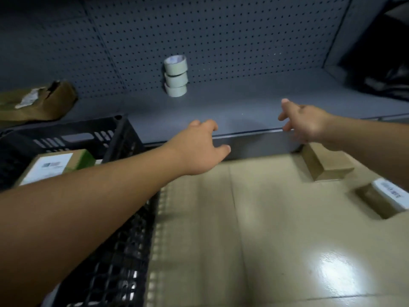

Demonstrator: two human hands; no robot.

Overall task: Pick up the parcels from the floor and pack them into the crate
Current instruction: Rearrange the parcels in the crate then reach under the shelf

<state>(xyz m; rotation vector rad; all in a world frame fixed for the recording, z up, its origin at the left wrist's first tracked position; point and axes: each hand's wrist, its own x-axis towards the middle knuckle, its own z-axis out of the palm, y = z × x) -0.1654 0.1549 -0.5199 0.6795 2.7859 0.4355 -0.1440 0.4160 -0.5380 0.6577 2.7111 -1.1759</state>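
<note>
On the floor at right, 2 parcels remain: a plain brown box [325, 163] by the shelf base and a labelled box [386, 199] nearer. Likely light, stiff cardboard — take by opposite sides. Left hand [199, 149] and right hand [306, 122] reach forward, fingers loose, empty. 1 labelled parcel [55, 166] already sits in the black crate [124, 138].

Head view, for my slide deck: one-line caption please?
Both empty hands, left hand and right hand, reach from crate toward floor parcels.
</note>
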